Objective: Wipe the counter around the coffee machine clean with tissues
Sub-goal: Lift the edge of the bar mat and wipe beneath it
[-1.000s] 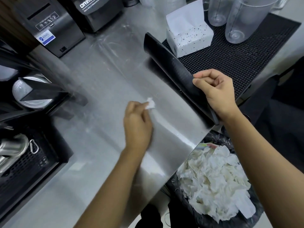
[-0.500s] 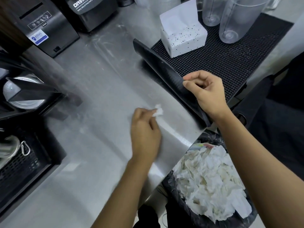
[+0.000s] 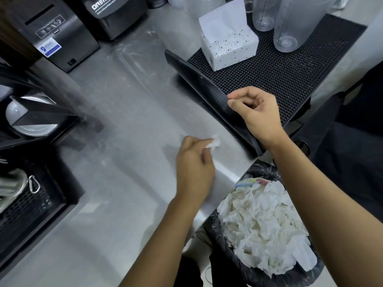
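My left hand grips a small crumpled white tissue and presses it on the steel counter, close to the counter's right edge. My right hand pinches the left edge of a black rubber bar mat and holds that edge lifted off the counter, curled upward. The tissue is just left of the raised mat edge. The coffee machine stands at the left, dark, with a drip grate below.
A white star-patterned tissue box and clear plastic pitchers stand on the mat. Black appliances line the back left. A black-lined bin full of used tissues sits below the counter's right edge.
My left hand has slid the tissue toward me and to the right along the counter. My right hand keeps the mat edge lifted, its fingers now pinching more loosely.
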`<action>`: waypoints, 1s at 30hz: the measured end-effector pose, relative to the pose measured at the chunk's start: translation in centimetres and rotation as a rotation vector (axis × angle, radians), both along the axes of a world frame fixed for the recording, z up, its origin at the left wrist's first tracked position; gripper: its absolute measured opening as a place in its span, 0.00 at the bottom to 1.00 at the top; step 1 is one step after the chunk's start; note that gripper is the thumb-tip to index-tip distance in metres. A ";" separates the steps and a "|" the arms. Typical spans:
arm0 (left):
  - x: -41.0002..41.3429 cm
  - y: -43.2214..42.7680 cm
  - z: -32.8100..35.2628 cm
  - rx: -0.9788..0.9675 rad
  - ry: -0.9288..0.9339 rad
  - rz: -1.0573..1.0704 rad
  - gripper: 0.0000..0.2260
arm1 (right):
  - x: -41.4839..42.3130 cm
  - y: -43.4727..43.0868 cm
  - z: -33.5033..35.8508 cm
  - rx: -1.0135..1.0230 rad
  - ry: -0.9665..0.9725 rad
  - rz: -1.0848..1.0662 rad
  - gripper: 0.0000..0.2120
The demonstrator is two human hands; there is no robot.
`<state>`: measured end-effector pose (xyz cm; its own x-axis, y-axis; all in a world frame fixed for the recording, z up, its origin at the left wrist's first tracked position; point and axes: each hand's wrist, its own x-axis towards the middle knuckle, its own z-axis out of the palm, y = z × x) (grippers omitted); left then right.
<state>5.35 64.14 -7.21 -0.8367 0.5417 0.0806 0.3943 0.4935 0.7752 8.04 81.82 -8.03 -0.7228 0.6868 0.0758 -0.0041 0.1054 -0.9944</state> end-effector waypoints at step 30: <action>5.5 -2.3 -0.4 0.046 -0.133 -0.360 0.12 | 0.1 -0.6 0.5 0.087 -0.065 0.016 0.03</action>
<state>10.88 61.87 -7.57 -0.5986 0.8009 0.0151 0.4303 0.3056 0.8494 8.12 81.25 -7.55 -0.7387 0.6683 0.0873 0.0574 0.1915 -0.9798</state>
